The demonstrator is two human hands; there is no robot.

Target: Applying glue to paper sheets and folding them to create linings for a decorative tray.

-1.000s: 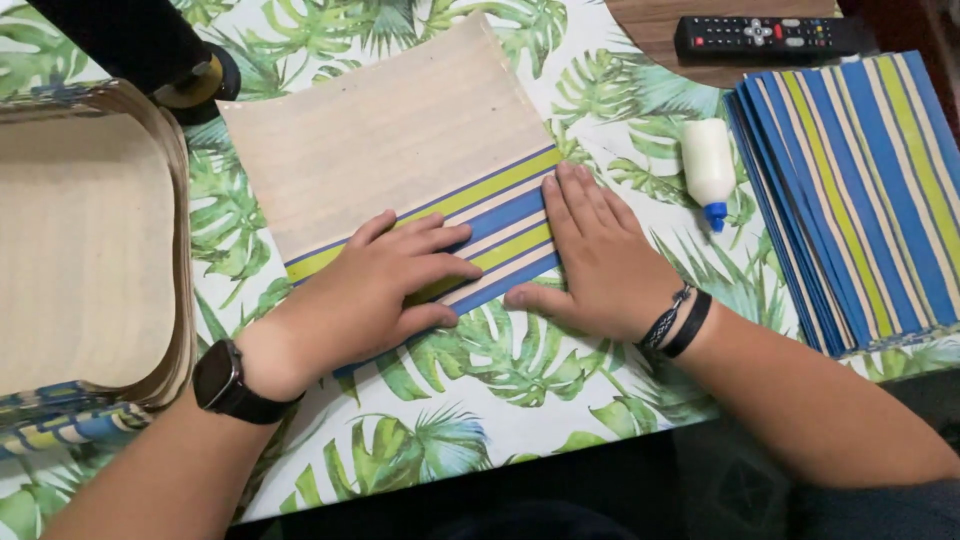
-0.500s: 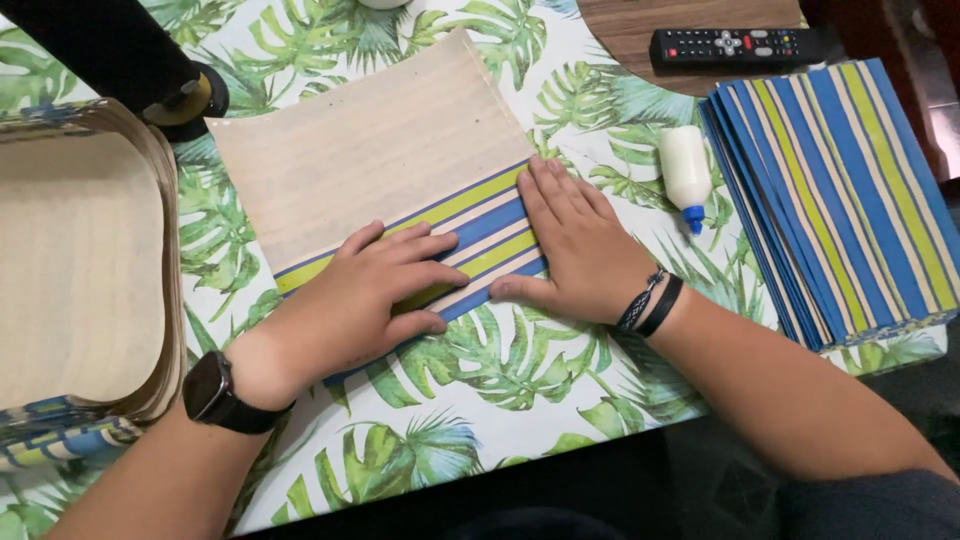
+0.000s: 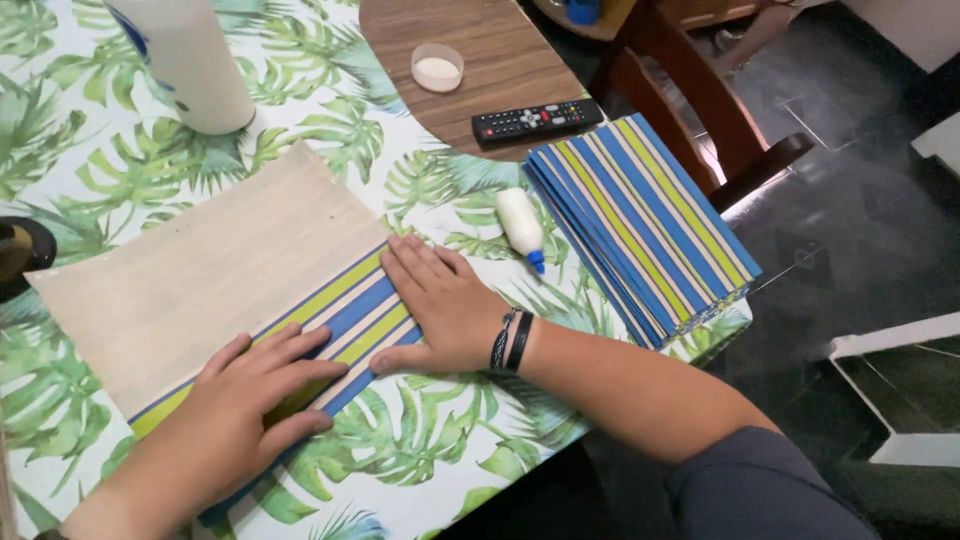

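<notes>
Both hands lie flat and open, palms down, on a folded sheet (image 3: 215, 275) that rests on the counter (image 3: 420, 460), which is covered with a green leaf-print cloth; the sheet shows its pale beige underside over most of its area, and a striped flap (image 3: 350, 305) in blue, lime green and white is turned up along its near edge. The left hand (image 3: 235, 425) presses on the left stretch of that flap, fingers spread and pointing right and away; the right hand (image 3: 440, 305) presses on the right end of the flap, fingers close together and pointing away, with dark bracelets (image 3: 510, 342) around its wrist; the two hands are near one another but not touching, and neither grips anything.

Just right of the sheet a small white glue bottle (image 3: 520, 225) with a blue tip lies on its side; beyond it, at the right edge of the counter, sits a stack of striped sheets (image 3: 650, 225) in the same blue, green and white. A black remote control (image 3: 535, 120) and a small round white lid (image 3: 437, 68) rest on a bare brown wooden part of the counter at the far side; a tall white bottle (image 3: 190, 60) stands at the far left, near the sheet's far corner. A dark round object (image 3: 20, 255) shows at the left edge, too cropped to tell what it is.
</notes>
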